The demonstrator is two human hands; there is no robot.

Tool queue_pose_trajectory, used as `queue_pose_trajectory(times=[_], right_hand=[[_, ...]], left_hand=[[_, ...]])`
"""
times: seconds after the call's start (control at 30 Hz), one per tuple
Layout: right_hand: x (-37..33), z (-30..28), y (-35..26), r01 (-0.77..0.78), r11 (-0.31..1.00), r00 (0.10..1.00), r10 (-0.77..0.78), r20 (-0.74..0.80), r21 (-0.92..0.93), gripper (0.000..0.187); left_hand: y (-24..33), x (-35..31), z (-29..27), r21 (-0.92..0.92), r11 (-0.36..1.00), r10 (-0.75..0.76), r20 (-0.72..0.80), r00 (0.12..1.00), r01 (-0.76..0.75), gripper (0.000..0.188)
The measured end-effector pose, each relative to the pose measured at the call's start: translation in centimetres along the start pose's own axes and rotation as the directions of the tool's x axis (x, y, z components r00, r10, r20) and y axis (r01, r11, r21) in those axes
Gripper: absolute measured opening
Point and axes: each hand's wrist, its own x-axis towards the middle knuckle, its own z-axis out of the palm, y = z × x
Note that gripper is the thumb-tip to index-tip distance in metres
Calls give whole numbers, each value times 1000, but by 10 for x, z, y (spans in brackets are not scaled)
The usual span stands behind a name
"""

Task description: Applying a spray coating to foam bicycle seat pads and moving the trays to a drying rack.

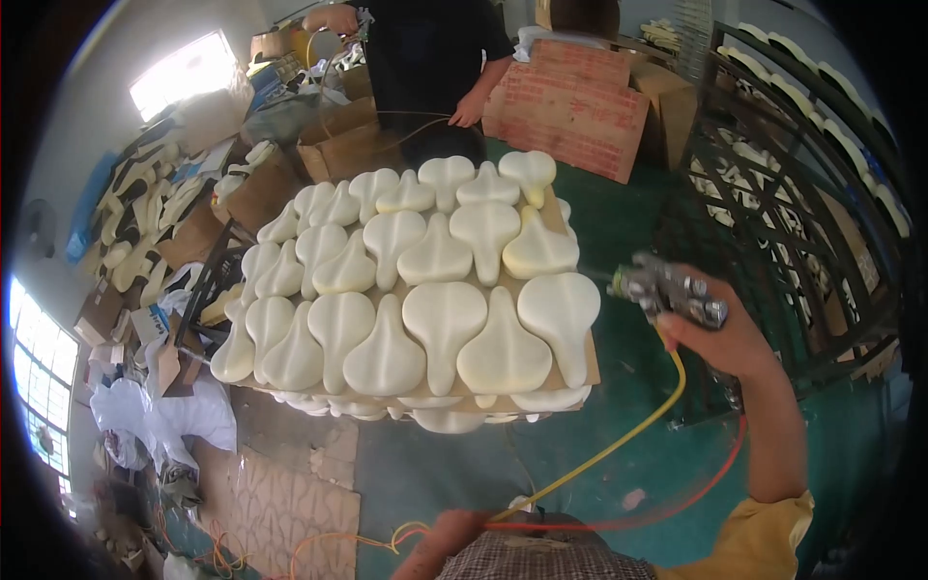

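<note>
My right hand (pixel 720 324) grips a metal spray gun (pixel 667 288), its nozzle pointing left toward rows of cream foam bicycle saddle pads (pixel 445 333). A yellow hose (pixel 619 443) drops from the gun's handle and curves down to my left hand (pixel 456 530), low in front of my body. Beside it, a red hose (pixel 691 501) also runs to that hand, whose fingers are closed around the hoses. The pads lie tightly side by side, some turned nose-up and some nose-down, on a cardboard sheet (pixel 592 360). More pads show beneath that sheet.
Across the stack stands a person in black (pixel 425 68), one hand on another spray gun (pixel 363 21), the other on a hose. A dark metal rack (pixel 773 222) with pads is at right. Cartons (pixel 338 140) and heaped foam pieces (pixel 145 208) fill the left. Hoses trail over floor cardboard (pixel 290 507).
</note>
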Motion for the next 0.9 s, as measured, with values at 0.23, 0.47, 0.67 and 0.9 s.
queue_pose_trajectory(times=[0.23, 0.47, 0.67, 0.9], right_hand=[[21, -2, 8, 89, 996, 995, -89, -42, 11, 37], [15, 8, 4, 16, 999, 997, -18, 74, 28, 41], [41, 27, -2, 53, 998, 998, -54, 37, 40, 37], [43, 48, -10, 22, 999, 977, -28, 214, 31, 34]], left_hand=[[0, -3, 10, -59, 998, -11, 48, 999, 14, 23], [-1, -8, 0, -54, 998, -22, 108, 994, 28, 26], [2, -7, -1, -86, 996, -27, 75, 997, 33, 25], [-7, -21, 2, -137, 987, -71, 67, 995, 80, 27]])
